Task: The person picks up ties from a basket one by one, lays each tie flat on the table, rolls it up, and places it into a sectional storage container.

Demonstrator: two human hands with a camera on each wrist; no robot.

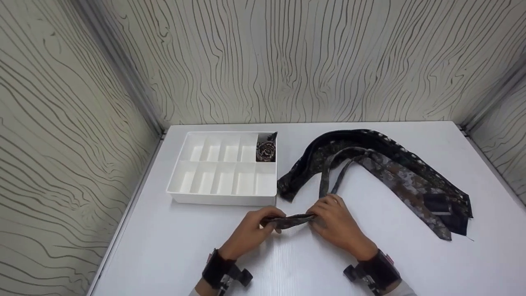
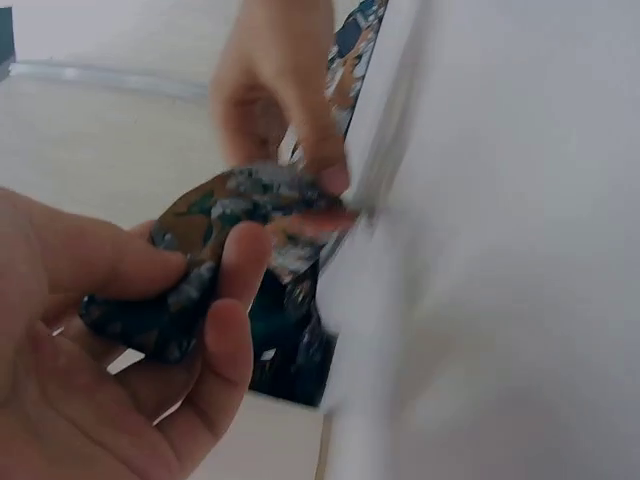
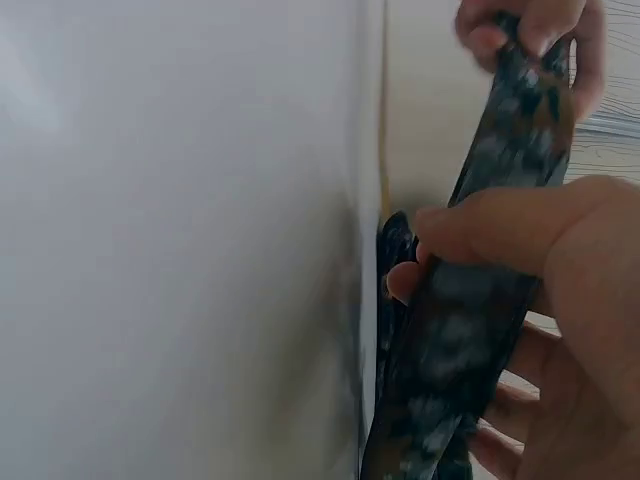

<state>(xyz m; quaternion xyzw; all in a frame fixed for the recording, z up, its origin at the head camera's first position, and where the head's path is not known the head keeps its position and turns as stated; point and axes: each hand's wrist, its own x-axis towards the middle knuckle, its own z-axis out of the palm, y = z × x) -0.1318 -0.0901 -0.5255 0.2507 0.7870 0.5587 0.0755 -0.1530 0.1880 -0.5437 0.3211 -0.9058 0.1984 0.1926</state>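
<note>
A patterned necktie [image 1: 292, 222] in dark, brown and grey tones stretches between my two hands, above the table in front of the box. My left hand [image 1: 248, 230] pinches its doubled end between thumb and fingers; in the left wrist view that end of the necktie [image 2: 200, 220] looks folded into a rounded shape. Further along, my right hand [image 1: 339, 224] grips the same tie, thumb on top in the right wrist view, where the cloth [image 3: 465, 320] runs flat past the fingers. From there the tie loops back, its wide end lying to the right.
A white divided box [image 1: 222, 199] stands left of centre, a rolled necktie [image 1: 266, 150] in its back right compartment. Right of it, dark neckties [image 1: 328, 139] lie in an arc, partly under the held one. Wood-grain-patterned panels [image 1: 283, 61] enclose the white table [image 1: 156, 246] at the back and sides.
</note>
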